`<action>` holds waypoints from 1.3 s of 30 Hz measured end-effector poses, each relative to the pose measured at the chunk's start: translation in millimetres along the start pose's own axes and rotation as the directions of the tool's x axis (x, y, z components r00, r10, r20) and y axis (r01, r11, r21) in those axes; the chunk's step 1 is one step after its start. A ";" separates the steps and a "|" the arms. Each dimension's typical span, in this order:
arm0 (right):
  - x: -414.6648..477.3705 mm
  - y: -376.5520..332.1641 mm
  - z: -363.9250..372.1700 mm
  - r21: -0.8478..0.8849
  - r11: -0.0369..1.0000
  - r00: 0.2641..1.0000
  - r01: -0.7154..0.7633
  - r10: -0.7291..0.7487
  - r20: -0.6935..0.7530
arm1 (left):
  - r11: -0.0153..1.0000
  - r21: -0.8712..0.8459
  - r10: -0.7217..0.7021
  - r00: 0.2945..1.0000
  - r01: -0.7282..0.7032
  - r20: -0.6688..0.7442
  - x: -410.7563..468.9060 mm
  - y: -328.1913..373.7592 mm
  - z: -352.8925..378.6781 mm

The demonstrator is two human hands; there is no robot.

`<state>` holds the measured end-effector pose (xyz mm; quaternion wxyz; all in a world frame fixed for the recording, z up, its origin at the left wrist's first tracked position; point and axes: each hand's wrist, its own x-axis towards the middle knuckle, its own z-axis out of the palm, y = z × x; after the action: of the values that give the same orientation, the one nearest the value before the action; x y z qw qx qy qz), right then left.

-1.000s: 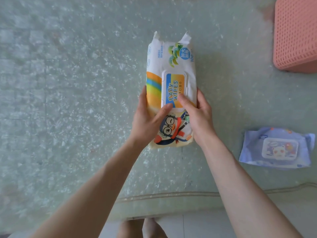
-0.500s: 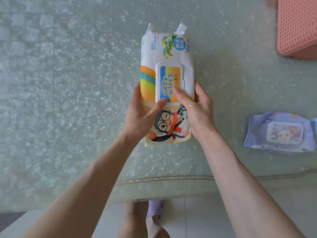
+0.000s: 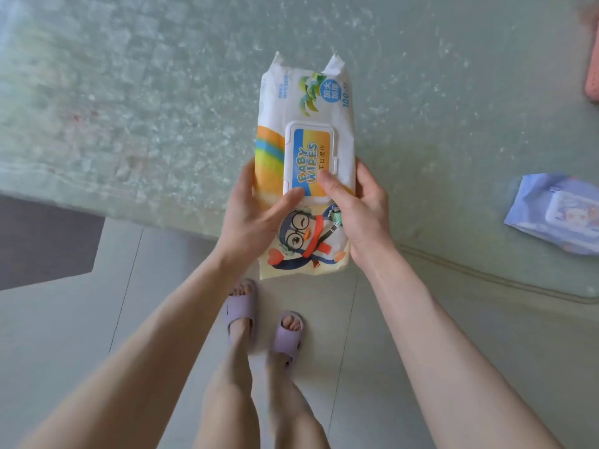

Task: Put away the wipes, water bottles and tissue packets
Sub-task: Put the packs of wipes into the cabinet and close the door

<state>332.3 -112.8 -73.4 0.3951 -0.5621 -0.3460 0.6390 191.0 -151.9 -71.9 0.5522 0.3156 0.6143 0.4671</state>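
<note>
Both hands: left hand (image 3: 256,215) and right hand (image 3: 359,212) clasp the baby wipes pack (image 3: 308,102) by its long sides, thumbs on the lid (image 3: 308,150).
Pack: apparently lifted, straddling the table (image 3: 162,92) edge.
Handling: keep level and squeeze lightly, since it probably sags.
Pending: blue wipes pack (image 3: 557,218) on the table, right.

The wipes pack (image 3: 324,102) is soft printed plastic film, slightly glossy and creased at its far seal; its flip lid (image 3: 309,157) is rigid, smooth plastic. The surface (image 3: 162,92) is greenish glass, shiny and mottled. The second pack (image 3: 547,218) — lilac film, crinkled. The floor (image 3: 81,335) — smooth pale tiles, low sheen. The slippers (image 3: 241,307): matt, rubbery lilac.
</note>
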 end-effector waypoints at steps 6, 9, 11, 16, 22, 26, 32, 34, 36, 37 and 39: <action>-50.4 35.7 74.8 -0.036 0.999 0.994 -0.027 0.031 0.105 | 0.998 -0.069 -0.010 0.991 0.001 -0.130 -56.9 -18.1 -84.6; -78.2 57.7 117.4 -0.050 0.998 0.990 -0.038 0.045 0.136 | 0.995 -0.103 -0.027 0.985 0.009 -0.170 -83.4 -30.9 -132.2; -97.5 75.4 148.6 -0.042 0.998 0.989 -0.054 0.059 0.134 | 0.991 -0.129 -0.041 0.983 0.018 -0.177 -100.8 -38.5 -168.5; -142.5 120.5 213.9 -0.041 0.996 0.990 -0.076 0.080 0.114 | 0.990 -0.135 -0.051 0.983 0.028 -0.176 -139.7 -59.1 -246.8; -184.1 181.5 270.5 -0.037 0.992 0.984 -0.117 0.121 0.131 | 0.987 -0.142 -0.104 0.979 0.079 -0.178 -177.7 -95.5 -325.9; -195.0 217.8 288.4 -0.050 0.985 0.975 -0.163 0.169 0.141 | 0.982 -0.143 -0.154 0.968 0.127 -0.200 -188.8 -126.7 -353.9; -175.3 264.9 293.7 -0.089 0.978 0.970 -0.189 0.200 0.136 | 0.974 -0.174 -0.182 0.962 0.147 -0.202 -170.6 -179.4 -367.3; -161.2 276.8 293.6 -0.094 0.978 0.972 -0.187 0.198 0.124 | 0.972 -0.181 -0.185 0.963 0.150 -0.196 -156.1 -193.3 -368.2; -138.8 291.8 294.4 -0.095 0.978 0.975 -0.184 0.194 0.113 | 0.974 -0.174 -0.175 0.966 0.142 -0.189 -132.4 -210.9 -371.0; -125.7 299.5 294.9 -0.101 0.979 0.976 -0.178 0.188 0.109 | 0.976 -0.169 -0.166 0.967 0.135 -0.191 -118.8 -219.7 -371.7; -99.1 313.2 295.1 -0.120 0.980 0.979 -0.157 0.170 0.116 | 0.981 -0.161 -0.141 0.969 0.110 -0.200 -92.1 -236.7 -373.3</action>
<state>8.9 -341.3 -268.8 0.2869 -0.5683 -0.3574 0.6833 -124.3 -405.5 -272.1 0.5345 0.1826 0.6516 0.5064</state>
